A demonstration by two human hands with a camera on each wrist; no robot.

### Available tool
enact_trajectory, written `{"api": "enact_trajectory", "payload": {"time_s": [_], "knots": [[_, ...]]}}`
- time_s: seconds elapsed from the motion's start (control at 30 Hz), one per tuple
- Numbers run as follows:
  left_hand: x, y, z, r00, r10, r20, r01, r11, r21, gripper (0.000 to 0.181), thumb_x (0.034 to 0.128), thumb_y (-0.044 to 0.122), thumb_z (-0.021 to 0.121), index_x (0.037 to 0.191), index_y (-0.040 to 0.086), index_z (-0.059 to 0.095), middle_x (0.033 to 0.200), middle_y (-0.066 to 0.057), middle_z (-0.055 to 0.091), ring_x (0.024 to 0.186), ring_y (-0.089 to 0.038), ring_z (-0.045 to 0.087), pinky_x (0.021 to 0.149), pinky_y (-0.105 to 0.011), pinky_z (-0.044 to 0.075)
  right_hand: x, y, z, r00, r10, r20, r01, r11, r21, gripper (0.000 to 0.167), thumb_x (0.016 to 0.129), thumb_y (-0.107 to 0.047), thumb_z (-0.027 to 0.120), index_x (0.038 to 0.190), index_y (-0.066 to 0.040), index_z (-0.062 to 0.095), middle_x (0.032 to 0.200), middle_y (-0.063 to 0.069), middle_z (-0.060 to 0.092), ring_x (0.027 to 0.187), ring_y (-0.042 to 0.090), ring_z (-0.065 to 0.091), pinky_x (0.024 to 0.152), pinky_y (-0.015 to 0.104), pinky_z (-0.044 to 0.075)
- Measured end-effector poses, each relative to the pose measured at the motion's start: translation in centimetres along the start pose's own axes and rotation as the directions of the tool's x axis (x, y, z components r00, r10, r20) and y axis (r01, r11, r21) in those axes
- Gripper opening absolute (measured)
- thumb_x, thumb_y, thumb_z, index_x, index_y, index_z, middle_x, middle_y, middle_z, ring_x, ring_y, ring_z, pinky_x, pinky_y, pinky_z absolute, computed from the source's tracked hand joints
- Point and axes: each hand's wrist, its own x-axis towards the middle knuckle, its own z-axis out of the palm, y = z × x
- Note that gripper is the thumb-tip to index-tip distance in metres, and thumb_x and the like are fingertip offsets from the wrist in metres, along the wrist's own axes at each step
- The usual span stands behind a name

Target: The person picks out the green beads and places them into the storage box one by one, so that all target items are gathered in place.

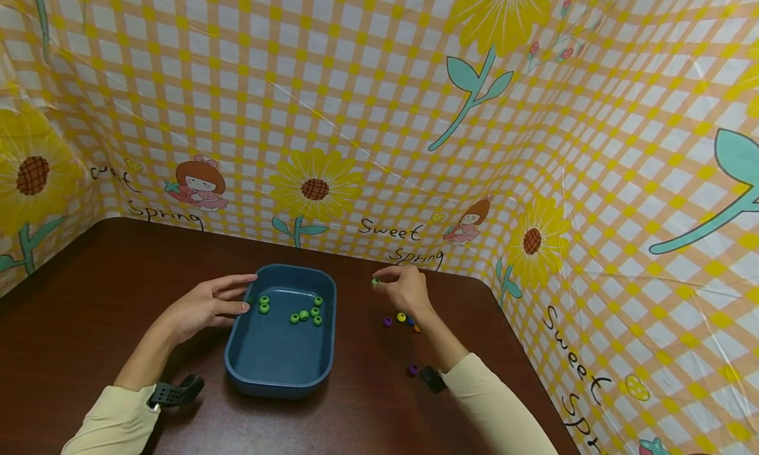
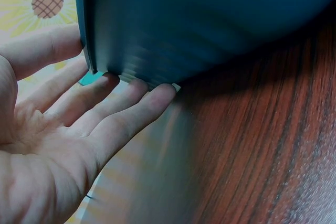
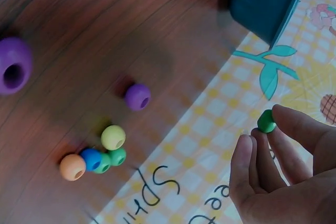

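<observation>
On the dark bench (image 1: 370, 396) stands a blue tray (image 1: 279, 359), which the left hand (image 1: 204, 303) touches with fingers extended. To its right, the right hand (image 1: 406, 287) pinches a green bead (image 3: 266, 121) in a narrow grip; seven more green beads (image 1: 304, 315) lie in the tray, and loose coloured beads (image 3: 113, 137) sit on the bench.

head: even light, faint sheen on table (image 1: 204, 428) | left wrist: tray (image 2: 173, 19) darkly shadowed | right wrist: soft shadows
</observation>
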Motion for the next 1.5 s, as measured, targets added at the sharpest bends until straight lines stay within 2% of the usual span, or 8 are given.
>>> {"api": "enact_trajectory", "payload": {"time_s": [0.13, 0.23, 0.3, 0.47, 0.6, 0.8, 1.17, 1.5], "knots": [[0.0, -0.1, 0.0, 1.0, -0.002, -0.001, 0.002, 1.0, -0.003, 0.07, 0.0979, 0.013, 0.067, 0.158, 0.004, 0.032, 0.158, -0.031, 0.035, 0.128, -0.041, 0.06, 0.095, -0.047, 0.058, -0.1, -0.7, 0.4, 1.0, -0.006, 0.013, 0.006, 1.0, 0.019, 0.019, 0.089, -0.015, 0.076, 0.107, -0.012, 0.08, 0.052, 0.001, 0.058, 0.041, 0.01, 0.022, 0.044, 0.025, 0.024], [0.0, -0.1, -0.1, 1.0, -0.005, -0.002, 0.005, 1.0, -0.004, 0.07, 0.098, 0.013, 0.067, 0.158, 0.004, 0.032, 0.158, -0.03, 0.035, 0.129, -0.041, 0.059, 0.095, -0.047, 0.057, -0.2, -1.4, 0.7, 1.0, -0.027, 0.013, 0.027, 0.999, 0.03, 0.018, 0.089, -0.014, 0.076, 0.106, -0.011, 0.08, 0.06, 0.005, 0.066, 0.042, 0.01, 0.021, 0.046, 0.026, 0.024], [0.0, -0.1, -0.1, 1.0, -0.008, -0.009, 0.008, 1.0, -0.002, 0.069, 0.098, 0.012, 0.066, 0.158, 0.005, 0.033, 0.158, -0.03, 0.036, 0.129, -0.042, 0.059, 0.095, -0.048, 0.057, -0.2, -1.8, 1.0, 0.999, -0.042, 0.013, 0.041, 0.998, 0.038, 0.017, 0.089, -0.014, 0.076, 0.105, -0.011, 0.08, 0.077, 0.009, 0.075, 0.044, 0.011, 0.025, 0.048, 0.027, 0.027], [-0.1, 0.0, -0.1, 1.0, -0.003, -0.011, 0.003, 1.0, 0.008, 0.069, 0.098, 0.012, 0.066, 0.158, 0.005, 0.033, 0.158, -0.031, 0.036, 0.13, -0.043, 0.058, 0.095, -0.048, 0.057, -0.4, -3.0, 1.9, 0.998, -0.063, 0.009, 0.063, 0.996, 0.058, 0.015, 0.088, -0.013, 0.077, 0.102, -0.012, 0.08, 0.099, 0.01, 0.079, 0.056, 0.013, 0.048, 0.055, 0.028, 0.039], [-0.1, 0.0, -0.2, 1.0, 0.004, -0.007, -0.004, 1.0, 0.01, 0.069, 0.0979, 0.013, 0.066, 0.158, 0.004, 0.033, 0.157, -0.031, 0.036, 0.129, -0.043, 0.059, 0.095, -0.048, 0.057, -0.4, -3.8, 2.7, 0.997, -0.076, 0.016, 0.075, 0.995, 0.059, 0.014, 0.087, -0.013, 0.078, 0.101, -0.012, 0.081, 0.096, 0.007, 0.079, 0.072, 0.017, 0.065, 0.061, 0.03, 0.049], [0.0, 0.0, -0.1, 1.0, -0.003, -0.008, 0.003, 1.0, 0.004, 0.069, 0.0977, 0.012, 0.067, 0.158, 0.004, 0.033, 0.158, -0.03, 0.035, 0.13, -0.043, 0.058, 0.095, -0.047, 0.058, -0.5, -4.4, 4.0, 0.996, -0.081, 0.035, 0.077, 0.993, 0.095, 0.015, 0.088, -0.012, 0.077, 0.103, -0.013, 0.08, 0.097, 0.005, 0.079, 0.089, 0.023, 0.069, 0.073, 0.034, 0.055], [0.0, 0.0, -0.1, 1.0, 0.006, -0.002, -0.006, 1.0, 0.01, 0.07, 0.0978, 0.012, 0.066, 0.158, 0.004, 0.032, 0.159, -0.031, 0.033, 0.134, -0.046, 0.053, 0.095, -0.047, 0.058, -0.3, -5.8, 6.3, 0.993, -0.107, 0.041, 0.101, 0.987, 0.122, 0.018, 0.088, -0.012, 0.077, 0.106, -0.008, 0.079, 0.096, 0.008, 0.079, 0.08, 0.02, 0.071, 0.068, 0.032, 0.056], [0.0, 0.0, 0.0, 1.0, 0.013, 0.0, -0.013, 1.0, 0.013, 0.069, 0.0981, 0.012, 0.066, 0.158, 0.003, 0.032, 0.159, -0.031, 0.033, 0.134, -0.045, 0.053, 0.095, -0.047, 0.057, 0.1, -6.1, 8.0, 0.993, -0.12, 0.013, 0.118, 0.988, 0.103, 0.015, 0.087, -0.011, 0.078, 0.102, -0.007, 0.08, 0.093, 0.007, 0.08, 0.086, 0.021, 0.073, 0.07, 0.031, 0.057]]}}
